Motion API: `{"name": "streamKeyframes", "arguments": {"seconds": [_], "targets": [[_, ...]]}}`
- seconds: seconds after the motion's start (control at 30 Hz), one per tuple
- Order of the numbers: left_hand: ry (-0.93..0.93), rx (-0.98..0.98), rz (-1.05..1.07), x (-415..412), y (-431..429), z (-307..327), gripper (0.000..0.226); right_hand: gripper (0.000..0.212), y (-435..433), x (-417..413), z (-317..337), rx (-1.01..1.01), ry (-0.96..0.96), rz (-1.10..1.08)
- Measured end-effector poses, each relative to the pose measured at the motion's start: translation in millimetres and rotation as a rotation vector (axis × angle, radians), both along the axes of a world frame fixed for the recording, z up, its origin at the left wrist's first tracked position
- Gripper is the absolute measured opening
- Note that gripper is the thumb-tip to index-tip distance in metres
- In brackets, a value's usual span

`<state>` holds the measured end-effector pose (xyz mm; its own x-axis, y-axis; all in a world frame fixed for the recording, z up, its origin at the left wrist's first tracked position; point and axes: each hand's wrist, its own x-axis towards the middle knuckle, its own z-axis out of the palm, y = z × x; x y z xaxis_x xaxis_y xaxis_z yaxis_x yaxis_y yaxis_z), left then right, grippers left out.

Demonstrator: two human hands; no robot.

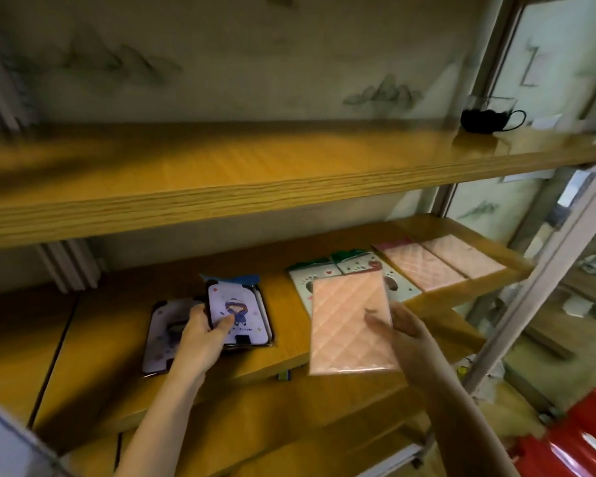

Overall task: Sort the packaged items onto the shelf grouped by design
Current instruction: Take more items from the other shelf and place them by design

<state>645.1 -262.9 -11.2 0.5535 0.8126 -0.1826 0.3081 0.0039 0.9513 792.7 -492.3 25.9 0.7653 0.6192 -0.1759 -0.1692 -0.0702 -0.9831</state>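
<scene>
Sorting looks well underway: 2 pink packs (441, 263) lie right of centre. The right hand (405, 333) grips 1 more pink pack (350, 321), unplaced; the left hand (200, 333) pinches a cartoon pack (236, 313) at centre.

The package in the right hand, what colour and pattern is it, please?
Pale pink package with a diamond quilted pattern, head view.

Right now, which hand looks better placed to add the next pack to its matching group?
The right hand, probably. It holds a pink quilted pack, and the matching pink packs lie on its side. The left hand rests on the cartoon pack.
</scene>
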Motion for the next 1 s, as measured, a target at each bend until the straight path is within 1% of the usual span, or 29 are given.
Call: {"name": "streamKeyframes", "arguments": {"seconds": [0.1, 0.2, 0.27, 0.37, 0.47, 0.53, 0.6, 0.67, 0.73, 0.83, 0.93, 1.0], "targets": [[0.051, 0.108, 0.055, 1.1, -3.6, -1.6, 0.048, 0.033, 16.5, 31.9, -1.1, 0.006, 0.013, 0.107], [0.198, 0.3, 0.161, 0.0, -6.2, 0.0, 0.054, 0.028, 37.1, 61.3, -7.1, -0.022, -0.024, 0.139], [0.283, 0.412, 0.208, 1.1, -10.0, 6.2, 0.051, 0.026, 50.6, 77.8, -8.7, -0.035, -0.025, 0.168], [0.322, 0.568, 0.213, 11.0, -22.7, 19.6, 0.04, 0.027, 69.0, 102.1, -12.1, -0.128, -0.079, 0.254], [0.354, 0.624, 0.221, 25.0, -37.7, 27.1, 0.039, 0.031, 79.5, 119.3, -14.0, -0.222, -0.159, 0.359], [0.374, 0.633, 0.248, 30.3, -46.8, 27.1, 0.041, 0.038, 80.2, 124.3, -13.3, -0.257, -0.212, 0.397], [0.384, 0.634, 0.27, 31.5, -55.6, 25.0, 0.043, 0.054, 78.0, 127.7, -10.0, -0.326, -0.335, 0.407], [0.402, 0.637, 0.293, 28.1, -64.6, 20.8, 0.043, 0.061, 76.3, 129.1, -4.5, -0.389, -0.553, 0.417], [0.421, 0.663, 0.312, 22.1, -74.4, 17.6, 0.042, 0.054, 76.5, 122.2, 4.9, -0.339, -0.737, 0.48], [0.463, 0.724, 0.341, 8.3, -93.4, 16.7, 0.039, 0.042, 80.1, 98.8, 13.7, -0.249, -0.909, 0.691], [0.529, 0.769, 0.388, -10.1, -111.5, 20.0, 0.039, 0.038, 85.6, 69.8, 19.1, -0.183, -1.048, 0.89], [0.581, 0.77, 0.436, -23.9, -123.5, 23.0, 0.039, 0.038, 91.9, 50.1, 17.3, -0.141, -1.094, 0.993]]}}
